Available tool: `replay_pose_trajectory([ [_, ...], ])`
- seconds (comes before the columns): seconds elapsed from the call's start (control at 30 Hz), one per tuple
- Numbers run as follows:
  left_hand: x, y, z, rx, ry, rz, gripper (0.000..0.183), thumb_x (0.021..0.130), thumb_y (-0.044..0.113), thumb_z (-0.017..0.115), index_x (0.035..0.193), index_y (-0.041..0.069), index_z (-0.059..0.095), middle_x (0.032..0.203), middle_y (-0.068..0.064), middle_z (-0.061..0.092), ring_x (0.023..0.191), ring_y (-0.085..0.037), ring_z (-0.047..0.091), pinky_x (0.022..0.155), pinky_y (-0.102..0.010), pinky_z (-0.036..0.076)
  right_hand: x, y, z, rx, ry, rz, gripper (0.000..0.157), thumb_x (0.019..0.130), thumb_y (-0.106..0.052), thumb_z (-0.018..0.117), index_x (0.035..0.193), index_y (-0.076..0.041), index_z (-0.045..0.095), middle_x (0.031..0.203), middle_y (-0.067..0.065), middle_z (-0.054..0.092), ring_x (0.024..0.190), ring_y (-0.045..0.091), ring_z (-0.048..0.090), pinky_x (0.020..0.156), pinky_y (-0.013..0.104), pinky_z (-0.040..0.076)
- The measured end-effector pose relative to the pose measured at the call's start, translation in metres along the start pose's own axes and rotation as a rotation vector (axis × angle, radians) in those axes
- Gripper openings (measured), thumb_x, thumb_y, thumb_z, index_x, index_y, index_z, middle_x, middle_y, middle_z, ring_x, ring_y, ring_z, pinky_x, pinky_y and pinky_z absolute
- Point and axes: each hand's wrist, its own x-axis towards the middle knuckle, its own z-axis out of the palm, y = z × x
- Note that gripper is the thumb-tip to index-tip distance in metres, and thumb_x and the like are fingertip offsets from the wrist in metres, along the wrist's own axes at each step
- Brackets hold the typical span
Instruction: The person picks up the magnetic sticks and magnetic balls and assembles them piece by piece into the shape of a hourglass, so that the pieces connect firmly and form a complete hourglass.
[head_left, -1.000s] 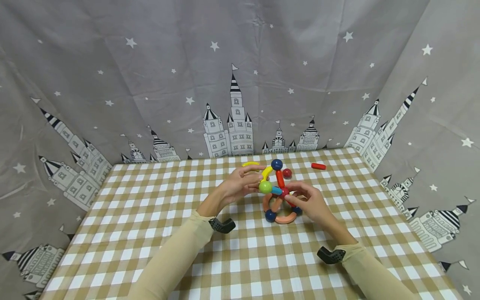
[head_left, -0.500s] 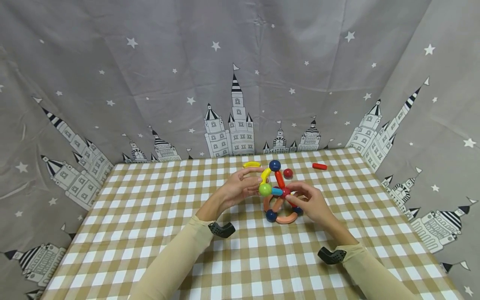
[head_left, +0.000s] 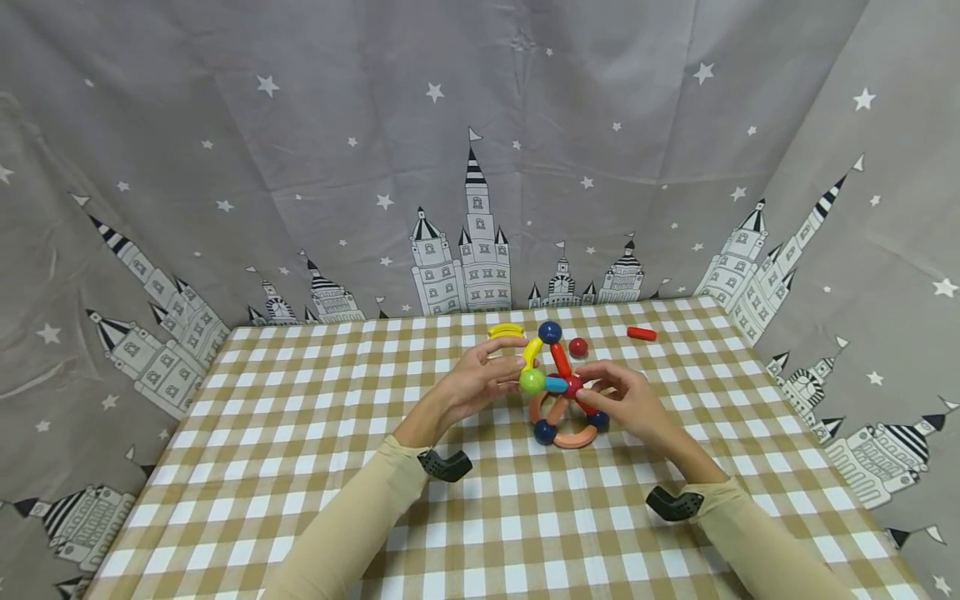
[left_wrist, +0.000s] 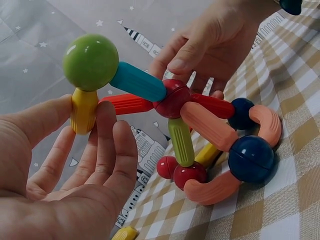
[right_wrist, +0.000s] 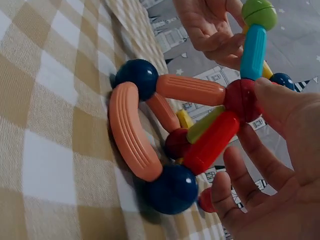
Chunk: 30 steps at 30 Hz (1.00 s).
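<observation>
A structure of coloured rods and balls, like a magnetic building set, stands on the checked cloth. My left hand [head_left: 474,379] pinches its yellow rod [left_wrist: 83,111] between thumb and fingers, just under the green ball [left_wrist: 91,62]. With thumb and forefinger my right hand [head_left: 630,400] holds the central red ball [right_wrist: 242,101]. A blue rod [right_wrist: 253,52] links the green and red balls. From the red ball a red rod [head_left: 560,360] rises to a dark blue ball [head_left: 550,332]. Below, curved orange rods [right_wrist: 131,131] and dark blue balls [right_wrist: 171,189] form the base.
Behind the structure lie yellow curved rods [head_left: 506,330], a loose red ball [head_left: 578,347] and a short red rod [head_left: 641,333]. The checked tablecloth [head_left: 315,450] reaches back to a grey curtain [head_left: 337,167] printed with castles and stars.
The green ball has sunk slightly and the upper dark blue ball has shifted a little left. Both hands keep their holds. The whole head view has moved slightly.
</observation>
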Motion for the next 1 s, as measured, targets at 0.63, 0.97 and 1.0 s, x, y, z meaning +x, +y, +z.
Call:
replay_pose_trajectory([
  [0.63, -0.007, -0.001, -0.002, -0.001, 0.011, 0.009, 0.037, 0.103, 0.001, 0.058, 0.14, 0.005, 0.055, 0.116, -0.016, 0.071, 0.097, -0.021, 0.069, 0.091, -0.037, 0.054, 0.051, 0.033, -0.084, -0.567, 0.091, -0.188, 0.042, 0.091, -0.006, 0.076, 0.13, 0.002, 0.063, 0.124, 0.026, 0.068, 0.111, 0.047, 0.062, 0.089, 0.061, 0.049],
  [0.97, -0.007, -0.005, -0.001, 0.015, 0.004, 0.024, 0.039, 0.102, 0.001, 0.058, 0.141, 0.004, 0.053, 0.115, -0.015, 0.071, 0.096, -0.021, 0.069, 0.087, -0.036, 0.055, 0.074, 0.066, -0.098, -0.699, 0.051, -0.058, 0.048, 0.094, -0.008, 0.072, 0.138, 0.004, 0.057, 0.137, 0.03, 0.058, 0.125, 0.051, 0.052, 0.106, 0.064, 0.037],
  [1.0, -0.007, -0.005, 0.0, 0.015, 0.001, 0.028, 0.038, 0.102, 0.0, 0.057, 0.14, 0.003, 0.053, 0.115, -0.015, 0.071, 0.096, -0.02, 0.069, 0.086, -0.036, 0.055, 0.076, 0.069, -0.099, -0.703, 0.05, -0.041, 0.048, 0.094, -0.008, 0.072, 0.138, 0.004, 0.057, 0.138, 0.031, 0.057, 0.127, 0.051, 0.05, 0.108, 0.064, 0.036],
])
